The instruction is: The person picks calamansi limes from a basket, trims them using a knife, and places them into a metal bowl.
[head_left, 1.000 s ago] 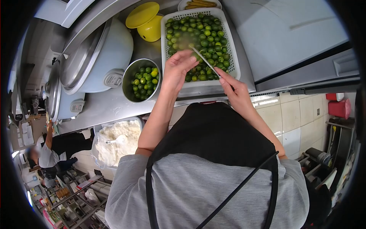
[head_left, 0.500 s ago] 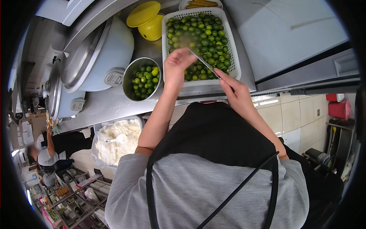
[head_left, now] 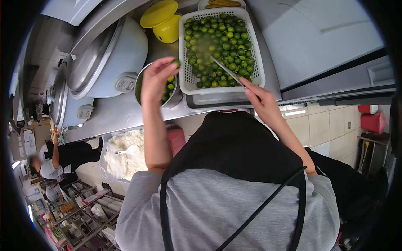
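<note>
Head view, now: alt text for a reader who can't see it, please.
A person's left hand holds a small green citrus fruit at a metal pot of similar fruit; the right hand holds a slim knife-like tool over a white basket of green fruit. Large rice cookers stand left.

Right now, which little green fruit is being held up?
The green fruit pinched in the left hand; the others lie in the white basket or metal pot.

Limes (head_left: 227, 53): a hazy smudge veils the pile's left side
Floor tiles (head_left: 299, 129): bright white glare at right
Steel counter (head_left: 113, 115): soft sheen
Light tube (head_left: 30, 213): glowing at far left
Left hand (head_left: 157, 79): slightly blurred
Edges: dark, strongly curved
</note>
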Tool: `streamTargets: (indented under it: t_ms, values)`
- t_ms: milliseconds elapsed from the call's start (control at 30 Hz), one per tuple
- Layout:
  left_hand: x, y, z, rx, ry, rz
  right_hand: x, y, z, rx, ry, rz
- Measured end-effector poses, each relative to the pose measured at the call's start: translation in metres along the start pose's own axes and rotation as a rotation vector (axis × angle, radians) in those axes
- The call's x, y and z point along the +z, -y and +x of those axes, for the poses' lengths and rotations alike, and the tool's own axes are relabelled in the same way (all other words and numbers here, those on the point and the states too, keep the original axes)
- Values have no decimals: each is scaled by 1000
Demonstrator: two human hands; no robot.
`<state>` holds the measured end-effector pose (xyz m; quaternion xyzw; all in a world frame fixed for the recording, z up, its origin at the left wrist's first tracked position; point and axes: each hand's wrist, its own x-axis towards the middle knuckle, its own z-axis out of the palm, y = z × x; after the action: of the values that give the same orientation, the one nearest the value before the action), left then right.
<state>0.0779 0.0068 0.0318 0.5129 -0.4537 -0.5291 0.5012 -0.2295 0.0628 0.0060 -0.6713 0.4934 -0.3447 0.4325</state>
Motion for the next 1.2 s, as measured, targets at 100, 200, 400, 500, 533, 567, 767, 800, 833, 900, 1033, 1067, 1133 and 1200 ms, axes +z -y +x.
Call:
streamTargets:
  t_ms: [100, 200, 400, 500, 533, 567, 767, 800, 833, 900, 1033, 1067, 1133, 1200]
  values:
    - [-28, -17, -12, -8, -45, 738, -11, -7, -2, 18, -82, 22]
    - [-15, -9, -5, 60, -49, 1171, -16, -2, 3, 33, -138, -17]
    - [63, 64, 54, 315, -145, 1429, -10, 0, 10, -72, -173, -18]
    - [70, 85, 71, 297, -173, 1653, -9, 3, 9, -115, -189, -15]
    - [71, 80, 67, 287, -152, 1554, -10, 4, 7, -92, -180, -12]
    - [71, 73, 62, 275, -129, 1455, -12, 4, 5, -89, -187, -11]
    - [68, 53, 32, 134, 48, 366, -12, 4, -3, -12, -183, 30]
    - [73, 48, 23, 73, 93, 176, -10, 7, -3, 6, -159, 71]
    - [77, 42, 16, 13, 136, -14, -7, 9, -2, 23, -133, 112]
    - [84, 32, 5, 3, 108, -153, 1, 7, 2, -52, -140, 115]
    - [86, 32, 0, 86, 24, -315, 10, 6, 5, -136, -100, 122]
    - [86, 29, 0, 86, 20, -315, 11, 7, 5, -137, -96, 123]
    - [87, 23, -1, 101, -16, -301, 11, 8, 5, -118, -68, 93]
    - [83, 30, 2, 111, -8, -294, 11, 8, 5, -115, -70, 76]
